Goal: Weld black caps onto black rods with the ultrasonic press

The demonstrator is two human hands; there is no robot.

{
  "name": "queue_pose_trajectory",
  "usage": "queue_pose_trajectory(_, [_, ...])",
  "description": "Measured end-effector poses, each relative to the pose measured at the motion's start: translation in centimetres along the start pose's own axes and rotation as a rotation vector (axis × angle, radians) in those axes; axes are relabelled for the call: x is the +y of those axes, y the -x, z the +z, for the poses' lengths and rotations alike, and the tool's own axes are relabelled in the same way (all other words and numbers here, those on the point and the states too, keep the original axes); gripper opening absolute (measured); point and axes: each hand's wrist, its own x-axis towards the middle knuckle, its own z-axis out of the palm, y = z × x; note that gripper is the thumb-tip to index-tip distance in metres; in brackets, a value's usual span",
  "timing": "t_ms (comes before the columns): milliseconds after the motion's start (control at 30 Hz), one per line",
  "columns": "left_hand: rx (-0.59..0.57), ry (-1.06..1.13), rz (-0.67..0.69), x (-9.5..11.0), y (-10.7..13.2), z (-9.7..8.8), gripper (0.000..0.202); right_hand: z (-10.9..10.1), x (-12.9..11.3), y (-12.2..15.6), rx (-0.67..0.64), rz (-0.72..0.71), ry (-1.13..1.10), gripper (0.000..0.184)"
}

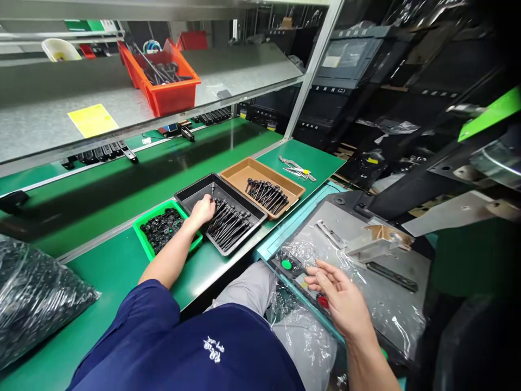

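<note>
My left hand [203,210] is over the black tray [194,191], its fingers closed on a black bolt-like rod [212,190] that stands nearly upright. Many similar black rods [230,225] lie side by side in that tray. Just left of it, a green tray [142,239] holds small black parts [163,228]. My right hand [337,293] hovers above the front of a plastic-covered machine plate, beside a green button [286,264] and a red button [323,301]. Its fingers are curled towards the thumb; whatever may be between the fingertips cannot be made out.
A brown tray [236,169] with more black rods stands behind the black one, pliers [297,167] beyond it. The machine plate [391,315] carries a metal fixture [374,244]. An orange bin [175,98] sits on the shelf overhead. A filled plastic bag [36,298] lies at left.
</note>
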Motion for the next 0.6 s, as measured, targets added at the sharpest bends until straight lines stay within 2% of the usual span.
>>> queue_pose_trajectory(133, [-0.136,-0.205,-0.061,-1.2,-2.9,0.4,0.032,-0.7,0.4,0.7,0.033,0.02,-0.019,0.062])
queue_pose_trajectory(400, [-0.191,-0.263,-0.049,-1.2,-4.7,1.7,0.027,-2.2,1.1,2.3,0.091,0.047,-0.036,0.063])
queue_pose_trajectory(500, [-0.232,-0.283,-0.04,-1.1,-4.5,1.4,0.03,-4.2,1.7,3.4,0.144,0.069,0.002,0.062])
queue_pose_trajectory(600, [-0.24,-0.3,-0.039,-1.2,-3.9,0.5,0.029,-7.8,2.8,5.6,0.26,0.065,0.054,0.059])
